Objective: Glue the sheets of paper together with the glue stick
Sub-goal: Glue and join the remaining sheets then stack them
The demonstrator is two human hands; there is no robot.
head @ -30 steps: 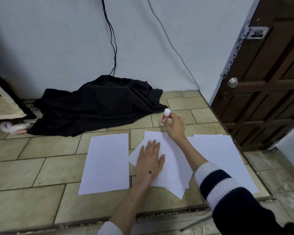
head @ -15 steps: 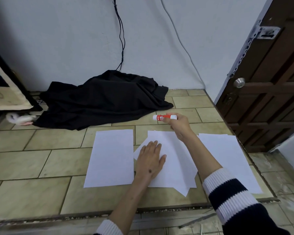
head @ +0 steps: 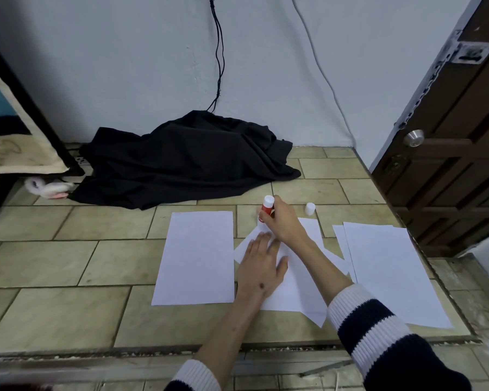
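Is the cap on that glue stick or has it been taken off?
Off. A small white cap stands alone on the tiled floor, while the right hand holds the glue stick end-down on the middle sheets.

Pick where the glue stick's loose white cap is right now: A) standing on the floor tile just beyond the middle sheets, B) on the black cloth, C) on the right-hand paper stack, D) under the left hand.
A: the cap stands on bare tile.

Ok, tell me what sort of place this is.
Probably a room in a home, worked at floor level: beige tiled floor, dark brown panelled wooden door with a round metal knob, and a crumpled black cloth against the wall.
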